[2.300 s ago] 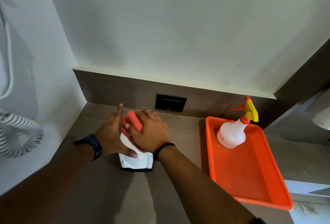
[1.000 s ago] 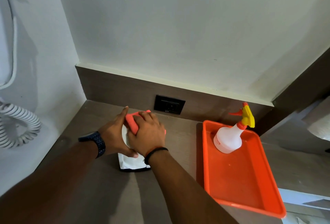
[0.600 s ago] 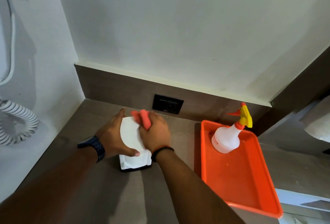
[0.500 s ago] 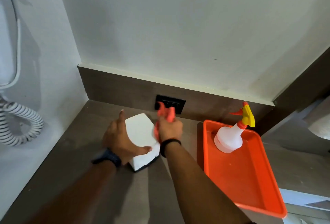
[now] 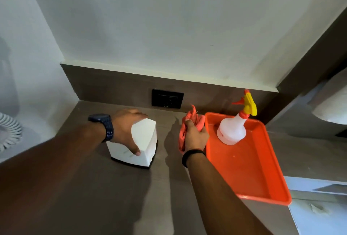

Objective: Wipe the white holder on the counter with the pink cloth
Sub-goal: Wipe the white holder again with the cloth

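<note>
1. Head view, left side: white holder stands upright on the brown counter, on a thin dark base. Left hand is laid over its top and near face, thumb pressed against the front, fingers wrapped round the far edge, so the holder is gripped. Dark watch on that wrist.
2. Head view, centre: pink cloth is bunched in the right hand, which is clenched around it. Cloth and hand are held just beside the holder, clear of it, with bare counter showing between. The cloth's upper folds stick out above the fist; a fold hangs below on the left. Black band on the right wrist.
3. Head view, right side: orange tray lies flat on the counter, its left rim just beside the right hand. White spray bottle with a yellow and orange trigger head stands upright in the tray's far end.
4. Head view, background: black wall socket is set in the brown upstand behind the counter. White coiled cord shows at the left edge.
</note>
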### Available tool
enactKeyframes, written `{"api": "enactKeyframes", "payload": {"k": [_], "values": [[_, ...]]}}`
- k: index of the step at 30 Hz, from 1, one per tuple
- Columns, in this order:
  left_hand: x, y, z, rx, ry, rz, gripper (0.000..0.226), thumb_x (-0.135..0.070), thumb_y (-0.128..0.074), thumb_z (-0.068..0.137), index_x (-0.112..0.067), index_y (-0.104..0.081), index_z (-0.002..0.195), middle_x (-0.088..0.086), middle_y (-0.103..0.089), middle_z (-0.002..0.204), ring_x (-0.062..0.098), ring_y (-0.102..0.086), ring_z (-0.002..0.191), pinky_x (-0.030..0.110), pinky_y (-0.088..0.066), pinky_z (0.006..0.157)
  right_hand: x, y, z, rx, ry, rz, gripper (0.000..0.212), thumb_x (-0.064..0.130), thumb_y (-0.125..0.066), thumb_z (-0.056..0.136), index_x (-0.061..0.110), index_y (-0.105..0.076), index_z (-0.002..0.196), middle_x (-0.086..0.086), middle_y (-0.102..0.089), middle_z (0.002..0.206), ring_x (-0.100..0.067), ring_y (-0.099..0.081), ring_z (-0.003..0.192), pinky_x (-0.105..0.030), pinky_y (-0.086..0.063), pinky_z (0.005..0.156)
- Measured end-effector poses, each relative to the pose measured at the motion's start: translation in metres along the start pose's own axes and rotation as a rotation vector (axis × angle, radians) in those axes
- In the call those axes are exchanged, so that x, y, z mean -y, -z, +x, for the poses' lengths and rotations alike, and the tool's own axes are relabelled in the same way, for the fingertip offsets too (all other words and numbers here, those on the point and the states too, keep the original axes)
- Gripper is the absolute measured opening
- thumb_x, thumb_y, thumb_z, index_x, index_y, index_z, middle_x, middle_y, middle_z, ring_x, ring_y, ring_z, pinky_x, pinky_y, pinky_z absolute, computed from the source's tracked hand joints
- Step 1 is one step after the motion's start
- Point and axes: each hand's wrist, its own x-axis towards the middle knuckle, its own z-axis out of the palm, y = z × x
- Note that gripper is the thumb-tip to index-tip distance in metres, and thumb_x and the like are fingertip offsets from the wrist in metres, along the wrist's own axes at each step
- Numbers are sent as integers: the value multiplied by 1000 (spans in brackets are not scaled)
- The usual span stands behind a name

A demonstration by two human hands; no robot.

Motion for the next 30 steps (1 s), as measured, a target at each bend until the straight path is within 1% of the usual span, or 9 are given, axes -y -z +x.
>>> {"api": "enactKeyframes", "payload": {"k": [5,8,11,15,17,20,23,26,30], "values": [[-20,-23,3,-369,436,-265,107,-85,-69,35,-24,-54,122,9,-57,129,31,-55,114,39,-48,91,1,7,-2,8,21,10,11,7,-64,88,18,-66,90,5,-65,67,0,-61,46,-11,-44,41],[-24,-23,-2,-391,603,-323,145,-100,-51,20,-13,-38,136,18,-42,140,39,-42,126,50,-39,100,-9,11,-5,-5,34,-6,22,10,-66,88,10,-66,109,2,-70,83,4,-67,63,-12,-51,57],[-7,-17,-5,-369,301,-28,165,-103,-39,10,-17,-8,148,12,-20,156,35,-16,142,52,-16,115,-23,16,-16,-19,22,-10,26,15,-68,86,27,-67,109,3,-73,101,-10,-69,93,-27,-55,83],[7,-6,-2,79,18,279,174,-90,-62,6,-28,43,131,2,10,160,26,12,146,46,0,120,-48,9,-37,56,-49,98,21,9,-65,89,29,-65,94,-9,-69,91,-7,-59,50,-18,-45,42],[11,-8,5,125,-14,319,174,-75,-79,17,-24,35,138,1,10,160,24,12,146,43,-2,121,-60,-3,-47,129,-37,113,20,6,-64,90,25,-67,94,-8,-70,93,-8,-60,49,-20,-46,42],[15,-13,12,59,-50,337,159,-70,-78,25,-19,10,147,1,-3,158,22,-4,145,36,-13,119,-67,-28,-53,205,-47,97,27,5,-63,89,31,-65,96,9,-75,95,1,-70,81,-18,-55,69],[22,-22,18,-44,-102,366,149,-79,-70,19,-22,-13,144,1,-27,148,22,-26,136,36,-28,113,-76,-55,-54,253,16,-105,29,42,-62,83,40,-63,111,7,-70,109,-6,-66,104,-37,-53,96],[24,-24,18,-57,-113,327,147,-76,-68,20,-20,-11,144,2,-25,150,23,-24,137,38,-28,114,-95,-64,-51,187,-29,-159,28,69,-50,78,65,-50,106,13,-63,126,-9,-56,120,-45,-44,107],[24,-26,17,-87,-111,335,148,-76,-69,23,-19,-8,145,2,-23,151,23,-22,139,37,-24,116,-108,-58,-72,146,-83,-106,50,85,-45,70,68,-44,117,12,-55,138,-12,-51,128,-45,-41,110]]}}
